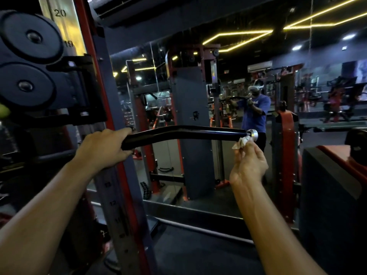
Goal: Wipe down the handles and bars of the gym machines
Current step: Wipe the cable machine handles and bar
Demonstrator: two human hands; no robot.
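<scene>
Behind the raised arms stands a wide wall mirror [198,96], reflecting a person in a blue shirt [255,111] holding the same bar. At the left, a grey and red steel upright with printed numbers [117,195] rises close to the camera, carrying two round black pulley wheels [29,60]; part of the upright lies behind the left forearm. A dark padded block with a red top [333,175] sits low at the right. One curved black metal bar with a silver end cap [184,132] runs across the middle. The left hand [105,147] curls round its left end. The right hand [249,163] pinches one crumpled white cloth [243,142] in its fingertips, pressing it just under the silver cap at the bar's right end.
</scene>
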